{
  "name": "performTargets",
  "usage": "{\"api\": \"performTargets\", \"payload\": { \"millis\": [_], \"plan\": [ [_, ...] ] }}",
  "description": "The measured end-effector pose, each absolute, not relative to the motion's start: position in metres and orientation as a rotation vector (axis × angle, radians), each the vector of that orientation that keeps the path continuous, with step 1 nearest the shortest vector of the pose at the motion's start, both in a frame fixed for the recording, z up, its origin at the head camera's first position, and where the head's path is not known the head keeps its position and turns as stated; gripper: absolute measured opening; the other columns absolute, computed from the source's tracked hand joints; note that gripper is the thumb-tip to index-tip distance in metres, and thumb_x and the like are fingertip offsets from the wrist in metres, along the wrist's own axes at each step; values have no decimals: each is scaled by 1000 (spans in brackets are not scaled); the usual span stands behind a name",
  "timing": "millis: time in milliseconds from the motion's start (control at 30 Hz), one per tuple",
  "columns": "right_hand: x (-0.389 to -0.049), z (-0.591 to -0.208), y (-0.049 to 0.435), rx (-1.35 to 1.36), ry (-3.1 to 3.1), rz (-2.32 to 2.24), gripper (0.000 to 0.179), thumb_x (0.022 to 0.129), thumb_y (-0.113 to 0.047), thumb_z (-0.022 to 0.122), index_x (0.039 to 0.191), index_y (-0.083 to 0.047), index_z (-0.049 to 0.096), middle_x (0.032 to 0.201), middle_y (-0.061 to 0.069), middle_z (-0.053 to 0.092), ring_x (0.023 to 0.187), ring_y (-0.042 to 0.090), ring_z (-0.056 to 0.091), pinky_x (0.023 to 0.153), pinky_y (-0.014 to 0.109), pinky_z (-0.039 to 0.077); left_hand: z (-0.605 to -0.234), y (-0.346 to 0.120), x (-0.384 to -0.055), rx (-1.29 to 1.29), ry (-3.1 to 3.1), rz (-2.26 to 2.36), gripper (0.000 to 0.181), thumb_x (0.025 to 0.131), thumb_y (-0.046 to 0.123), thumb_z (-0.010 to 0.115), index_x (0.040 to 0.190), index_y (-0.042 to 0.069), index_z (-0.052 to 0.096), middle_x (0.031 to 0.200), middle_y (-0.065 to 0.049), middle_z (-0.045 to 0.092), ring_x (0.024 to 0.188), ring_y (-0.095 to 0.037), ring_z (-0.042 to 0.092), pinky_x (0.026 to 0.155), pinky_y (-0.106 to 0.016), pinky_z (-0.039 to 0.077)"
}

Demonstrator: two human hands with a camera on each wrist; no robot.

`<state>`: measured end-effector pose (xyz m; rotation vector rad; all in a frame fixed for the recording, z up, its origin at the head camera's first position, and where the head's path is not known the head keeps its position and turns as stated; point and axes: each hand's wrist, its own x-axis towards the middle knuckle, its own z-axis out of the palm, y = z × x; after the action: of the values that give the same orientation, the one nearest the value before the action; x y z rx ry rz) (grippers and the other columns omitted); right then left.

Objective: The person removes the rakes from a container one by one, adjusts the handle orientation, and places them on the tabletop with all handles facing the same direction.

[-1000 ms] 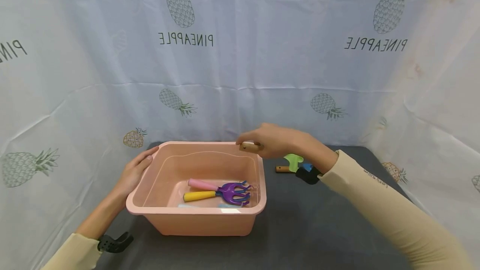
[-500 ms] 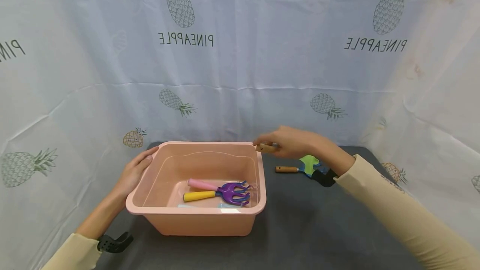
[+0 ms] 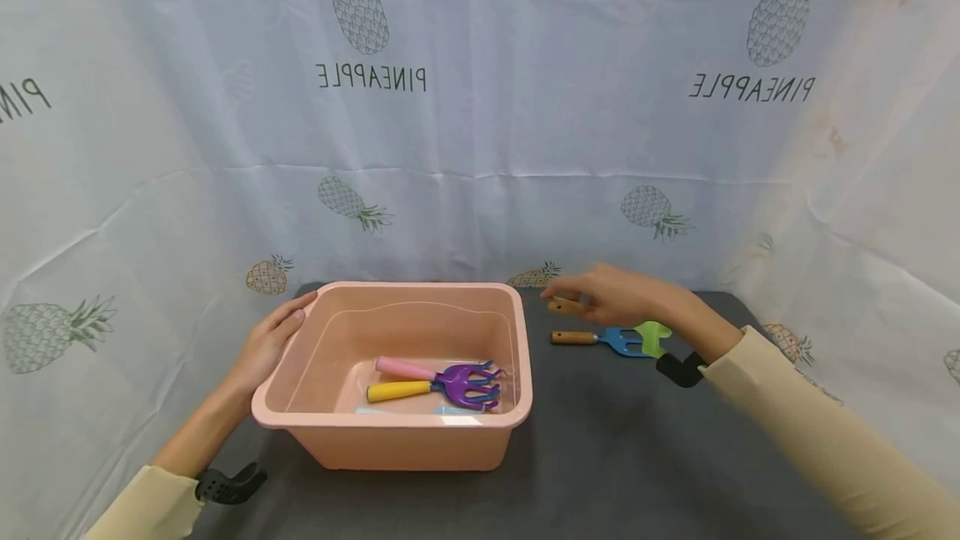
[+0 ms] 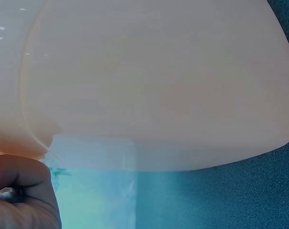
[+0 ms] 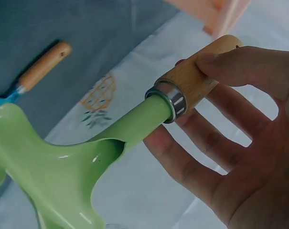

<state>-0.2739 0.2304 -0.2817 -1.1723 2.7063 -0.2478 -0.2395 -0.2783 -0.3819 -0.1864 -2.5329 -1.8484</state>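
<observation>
My left hand [image 3: 273, 344] grips the left rim of a pink plastic tub [image 3: 416, 444], its thumb on top. The left wrist view shows curled fingers [image 4: 25, 186] beside the tub's wall. To the right of the tub, my right hand [image 3: 630, 294] holds a garden tool by its wooden handle [image 5: 201, 71], thumb on one side and fingers on the other. The tool's green metal head [image 5: 53, 167] branches into broad lobes and points down to the right in the head view. Under it lies a blue garden fork [image 3: 615, 342] with a wooden handle.
Inside the tub lie hand rakes with a pink handle [image 3: 405, 369] and a yellow handle [image 3: 397, 392], their purple and blue tines overlapping. Pale blue pieces show near the front wall. A pineapple-print curtain [image 3: 480, 123] hangs behind the dark table [image 3: 600, 473].
My right hand has moved right with the green tool, from over the tub's back right corner to above the blue fork. The left hand and the tub stay in place.
</observation>
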Motion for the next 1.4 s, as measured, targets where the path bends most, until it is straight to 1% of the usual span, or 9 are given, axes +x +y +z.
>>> {"api": "performTargets", "payload": {
  "millis": [133,233,367,533,700,800,967,1100,1400],
  "plan": [
    [-275,-292,243,-1139,2718,-272,40,102,-7,61,140,-17,61,112,1,75,79,7,68,73,28,58,-381,-279,-241,-199,-2521,-1852,64,112,47,39,164,11,30,149,6,51,111,14,58,90,-12,53],
    [-277,-304,251,-1159,2717,-275,40,100,-2,60,136,-19,64,109,3,76,86,15,73,73,31,59,-382,-279,-241,-198,-2518,-1862,64,112,47,39,164,12,29,149,6,51,111,14,58,89,-13,53],
    [-280,-323,261,-1123,2678,-307,51,94,7,59,136,-22,64,117,7,75,100,26,73,74,35,59,-383,-279,-240,-192,-2527,-1881,65,111,49,38,165,14,27,160,-9,42,112,14,58,90,-13,54],
    [-284,-349,272,-1078,2662,-329,51,96,4,61,138,-24,62,117,8,75,94,21,73,70,30,57,-383,-278,-241,-194,-2525,-1896,66,111,51,37,165,16,27,166,-19,31,113,15,57,91,-13,53],
    [-287,-375,277,-1114,2653,-358,39,101,-7,64,137,-20,60,116,10,74,81,14,70,64,26,53,-383,-279,-241,-187,-2529,-1870,65,111,50,38,165,14,28,160,-9,42,112,14,58,90,-12,53],
    [-288,-387,279,-1111,2633,-398,42,98,-1,64,136,-21,61,116,12,74,80,15,70,60,24,50,-383,-279,-240,-179,-2527,-1866,65,111,49,39,165,14,29,155,-2,47,111,14,58,90,-13,53],
    [-287,-403,280,-1091,2617,-428,51,92,9,63,132,-22,63,123,13,71,91,23,72,64,26,54,-382,-278,-239,-177,-2523,-1903,65,110,51,39,165,17,28,162,-12,39,113,13,58,90,-14,55],
    [-285,-410,278,-1107,2617,-392,50,90,11,63,131,-18,64,117,13,73,91,25,74,67,29,57,-381,-277,-239,-172,-2522,-1917,65,111,51,39,165,19,28,164,-16,34,113,14,58,90,-14,55],
    [-288,-423,275,-1144,2653,-299,46,91,8,65,131,-15,66,107,6,74,89,19,72,69,32,59,-381,-278,-238,-177,-2538,-1904,65,111,52,38,166,19,26,165,-18,32,113,14,58,90,-15,55]
  ]
}}
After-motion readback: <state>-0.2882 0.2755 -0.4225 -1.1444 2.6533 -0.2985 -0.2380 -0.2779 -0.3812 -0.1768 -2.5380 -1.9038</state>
